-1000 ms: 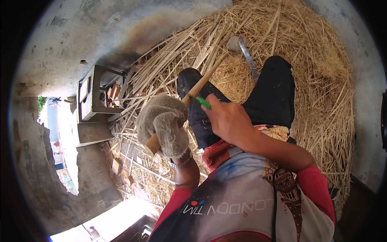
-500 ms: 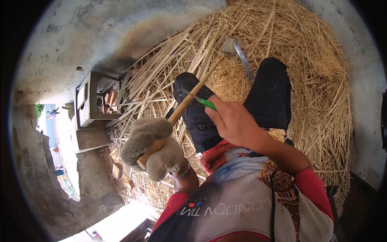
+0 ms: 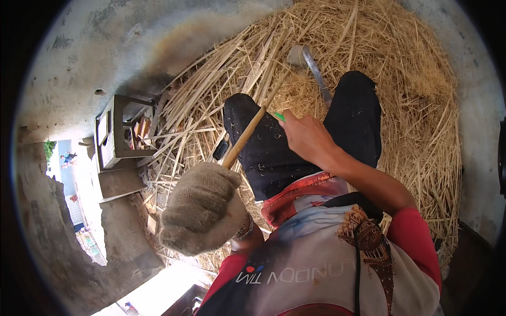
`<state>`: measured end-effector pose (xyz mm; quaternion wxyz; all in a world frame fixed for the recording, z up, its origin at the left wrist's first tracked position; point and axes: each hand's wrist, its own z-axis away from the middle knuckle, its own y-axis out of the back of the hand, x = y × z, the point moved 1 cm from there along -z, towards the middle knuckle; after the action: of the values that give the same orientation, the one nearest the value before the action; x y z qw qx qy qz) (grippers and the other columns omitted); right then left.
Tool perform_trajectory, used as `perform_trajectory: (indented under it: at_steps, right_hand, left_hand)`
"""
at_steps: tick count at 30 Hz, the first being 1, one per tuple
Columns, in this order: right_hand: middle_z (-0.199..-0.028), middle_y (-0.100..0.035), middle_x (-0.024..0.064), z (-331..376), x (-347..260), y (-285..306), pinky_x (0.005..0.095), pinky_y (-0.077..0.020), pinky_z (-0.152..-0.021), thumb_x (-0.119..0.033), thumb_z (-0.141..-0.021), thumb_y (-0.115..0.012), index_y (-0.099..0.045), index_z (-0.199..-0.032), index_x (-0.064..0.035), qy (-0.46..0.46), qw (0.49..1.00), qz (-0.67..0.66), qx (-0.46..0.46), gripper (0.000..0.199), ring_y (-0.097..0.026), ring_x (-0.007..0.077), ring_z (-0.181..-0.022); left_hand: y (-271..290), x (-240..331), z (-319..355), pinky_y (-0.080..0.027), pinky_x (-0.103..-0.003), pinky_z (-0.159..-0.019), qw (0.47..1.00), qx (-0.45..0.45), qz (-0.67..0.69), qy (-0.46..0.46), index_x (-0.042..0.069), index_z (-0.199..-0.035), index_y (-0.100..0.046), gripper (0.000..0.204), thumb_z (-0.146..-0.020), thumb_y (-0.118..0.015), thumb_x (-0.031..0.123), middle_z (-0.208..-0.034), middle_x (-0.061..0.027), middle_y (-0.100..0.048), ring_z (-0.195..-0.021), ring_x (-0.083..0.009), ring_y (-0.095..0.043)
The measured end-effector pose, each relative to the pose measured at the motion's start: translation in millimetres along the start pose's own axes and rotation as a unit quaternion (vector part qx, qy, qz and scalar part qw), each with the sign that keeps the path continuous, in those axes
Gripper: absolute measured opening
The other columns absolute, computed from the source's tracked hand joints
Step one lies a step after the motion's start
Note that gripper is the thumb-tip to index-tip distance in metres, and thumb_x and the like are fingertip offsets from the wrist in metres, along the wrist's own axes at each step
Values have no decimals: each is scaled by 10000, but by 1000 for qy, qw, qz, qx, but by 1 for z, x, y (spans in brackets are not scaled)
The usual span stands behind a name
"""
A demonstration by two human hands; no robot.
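Head view | L hand (image 3: 203, 213) gloved, fingers clenched on stick (image 3: 252, 129) end, angled up over L knee to brace it | R hand (image 3: 308, 138) fingers grasping green tool (image 3: 279, 116) against stick | blade (image 3: 315, 71) lies on straw (image 3: 416, 105) ahead

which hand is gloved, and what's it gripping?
The left hand, in a thick beige knit glove, is closed around the long bamboo strip. The right hand is bare and holds a small green-handled tool against the strip.
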<state>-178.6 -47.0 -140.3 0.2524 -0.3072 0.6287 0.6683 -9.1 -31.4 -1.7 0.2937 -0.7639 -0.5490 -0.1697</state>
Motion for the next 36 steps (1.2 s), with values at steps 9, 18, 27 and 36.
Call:
perform_trajectory:
  at_steps: [9,18,27,36]
  right_hand:
    - [-626,-584,241,8,-46,-2,529,-465,-500,-213,-996,-557,-511,-976,-30,86,991,-92,35,190,-589,457,-559]
    - [-634,-613,222,15,-70,11,546,-496,-566,-231,-1002,-534,-480,-967,-28,92,993,-67,-28,212,-631,445,-618]
    - [-617,-605,221,17,-66,10,523,-496,-535,-222,-997,-541,-492,-959,-34,109,992,-52,43,198,-632,430,-595]
    - [-607,-605,242,11,-55,-13,546,-502,-548,-216,-1002,-526,-534,-994,-14,70,997,-27,31,202,-629,462,-598]
  left_hand:
    - [3,2,-7,-430,-385,-383,998,44,-16,34,112,-648,-418,497,-1030,-306,409,-488,-62,-385,-397,-219,-410]
    - [9,6,0,-462,-390,-423,996,45,-55,54,95,-660,-433,524,-1036,-326,444,-492,-69,-407,-425,-236,-453]
    - [7,0,8,-480,-395,-451,994,19,-80,74,81,-669,-443,528,-1032,-350,454,-493,-74,-418,-444,-247,-476]
    - [10,1,-2,-381,-387,-378,988,150,30,30,94,-662,-411,335,-954,-409,259,-475,-56,-346,-396,-203,-348]
